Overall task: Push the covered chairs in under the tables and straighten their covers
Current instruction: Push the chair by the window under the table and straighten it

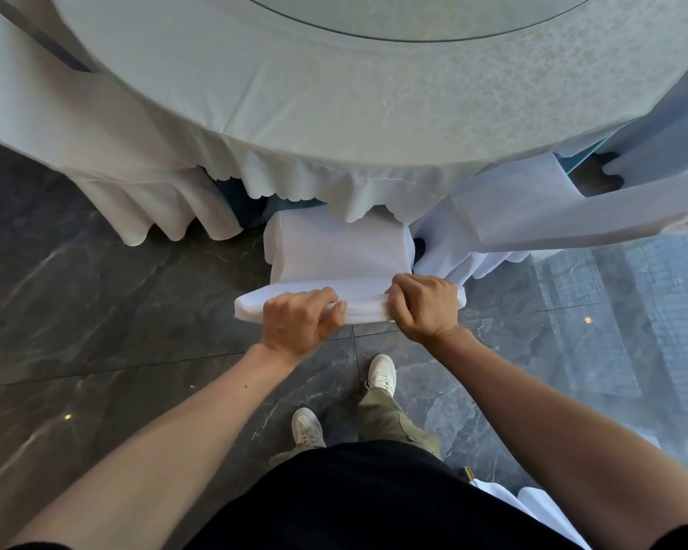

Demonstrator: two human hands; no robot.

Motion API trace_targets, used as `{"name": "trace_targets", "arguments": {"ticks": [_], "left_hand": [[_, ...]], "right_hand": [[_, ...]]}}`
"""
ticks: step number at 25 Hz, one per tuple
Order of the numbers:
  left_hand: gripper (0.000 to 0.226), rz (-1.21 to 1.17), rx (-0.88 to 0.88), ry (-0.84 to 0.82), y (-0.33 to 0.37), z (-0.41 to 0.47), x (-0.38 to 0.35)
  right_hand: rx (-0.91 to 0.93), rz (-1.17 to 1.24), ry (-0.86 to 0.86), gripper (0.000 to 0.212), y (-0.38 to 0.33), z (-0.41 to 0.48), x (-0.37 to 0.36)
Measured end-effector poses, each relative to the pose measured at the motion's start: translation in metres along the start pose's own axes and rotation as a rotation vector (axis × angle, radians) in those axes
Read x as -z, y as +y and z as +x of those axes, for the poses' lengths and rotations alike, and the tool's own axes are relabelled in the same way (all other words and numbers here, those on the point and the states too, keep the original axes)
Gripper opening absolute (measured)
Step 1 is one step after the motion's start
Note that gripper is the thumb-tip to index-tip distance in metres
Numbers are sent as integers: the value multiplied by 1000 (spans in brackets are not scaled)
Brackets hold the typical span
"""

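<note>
Covered chair (336,252) stands just beyond the fingers (326,300), seat already under the counter (294,113) hem; left hand (298,325) and right hand (426,307) pinch its bunched cover at the backrest top, straightening seemingly unfinished.

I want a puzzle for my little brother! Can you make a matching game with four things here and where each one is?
Things: 1 chair cover; 2 tablecloth; 3 shoes; 4 glass disc.
Places: A on the dark floor; B on top of the tablecloth; C gripped by left hand and right hand; D draped, scalloped hem hanging down.
Pairs: 1-C; 2-D; 3-A; 4-B.
</note>
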State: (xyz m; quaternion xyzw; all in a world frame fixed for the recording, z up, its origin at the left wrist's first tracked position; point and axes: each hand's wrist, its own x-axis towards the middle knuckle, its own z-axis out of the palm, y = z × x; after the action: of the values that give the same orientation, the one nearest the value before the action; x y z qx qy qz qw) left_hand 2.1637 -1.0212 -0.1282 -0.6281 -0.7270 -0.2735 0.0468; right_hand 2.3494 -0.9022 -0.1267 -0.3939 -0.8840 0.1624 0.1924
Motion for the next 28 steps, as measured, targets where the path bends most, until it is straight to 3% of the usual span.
{"name": "trace_targets", "arguments": {"ticks": [7,12,17,25,28], "left_hand": [[58,60,-4,-1,1,35,-5],[41,89,-28,-26,-20,53,-10],[46,147,48,-106,-38,79,-15],[45,51,142,-201,-32,77,-6],[48,-7,155,-253,-24,75,5]], "right_hand": [[-28,27,24,33,8,34,2],[-82,9,29,30,6,53,-6],[-121,8,1,25,2,87,-13],[-118,-25,-92,30,-3,87,-10],[-107,70,-114,31,-11,77,-1]]}}
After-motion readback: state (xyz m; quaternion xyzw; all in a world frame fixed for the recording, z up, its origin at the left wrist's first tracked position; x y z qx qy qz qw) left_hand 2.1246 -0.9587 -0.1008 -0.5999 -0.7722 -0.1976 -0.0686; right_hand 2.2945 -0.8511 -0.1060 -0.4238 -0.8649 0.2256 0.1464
